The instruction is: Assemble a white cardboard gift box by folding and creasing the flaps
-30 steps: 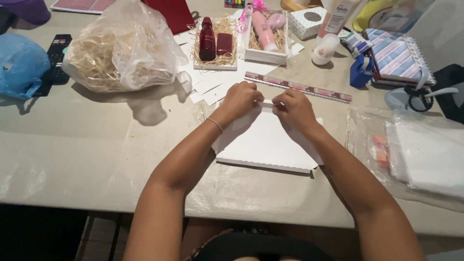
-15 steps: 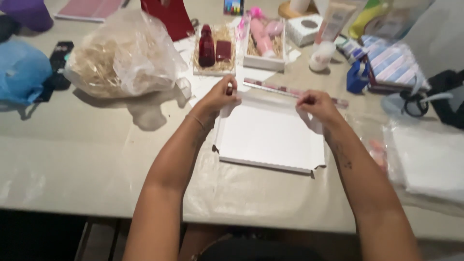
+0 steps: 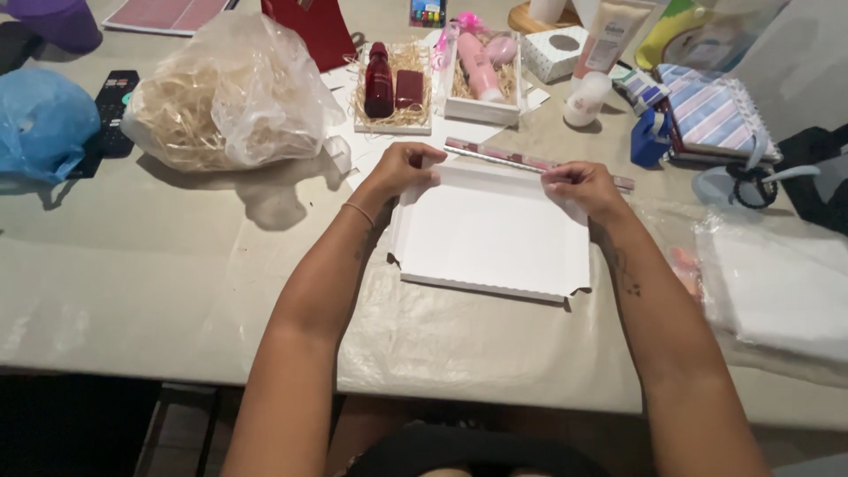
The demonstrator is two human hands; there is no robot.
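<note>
Left hand: the left hand [image 3: 405, 168] pinches the far left corner of the flat white cardboard box [image 3: 492, 231], fingers curled together over its back edge.
Right hand: the right hand [image 3: 579, 184] is clamped on the far right corner of the same box, thumb and fingers closed on the folded rim.
Box: it lies flat on the worktop [image 3: 159, 265] right in front of the person, between both forearms, its near edge showing small notched tabs at each corner.
Under the box: a sheet of clear plastic film [image 3: 442, 336] is spread on the worktop, reaching past the near edge of the box.
Just behind the hands: a long patterned ruler [image 3: 530, 162] lies at a slant, touching or nearly touching the back edge of the box.
Far left: a clear bag of straw filling [image 3: 221, 93], with a blue plastic bag [image 3: 40, 124] and a black remote control [image 3: 110, 110] beside it.
Far centre: two open white trays lined with straw, the red set [image 3: 391, 88] with a dark red bottle and the pink set [image 3: 481, 75] with a pink bottle.
Right: a striped pouch [image 3: 711, 110] and a stack of white sheets in clear wrap [image 3: 782, 283], well apart from the hands.
</note>
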